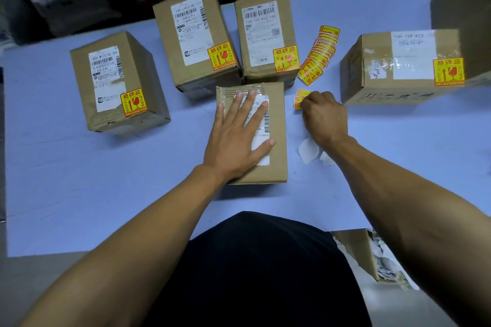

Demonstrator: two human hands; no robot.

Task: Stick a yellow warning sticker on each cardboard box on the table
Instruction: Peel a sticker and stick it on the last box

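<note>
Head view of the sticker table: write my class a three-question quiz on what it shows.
1. How many cardboard boxes already carry a yellow warning sticker?
2. True or false: the left hand lies flat on the unstickered box.
3. The right hand is at: A) the fanned sticker strip, B) a loose sticker beside the middle box, C) the backing scraps.

Key: 1. Four, counting the right-hand box. 2. True. 3. B.

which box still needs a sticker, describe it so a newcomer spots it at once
On the blue table, look nearest the person, in front of the two upright back boxes. The flat box under the left hand is the only one with no yellow sticker.
</note>
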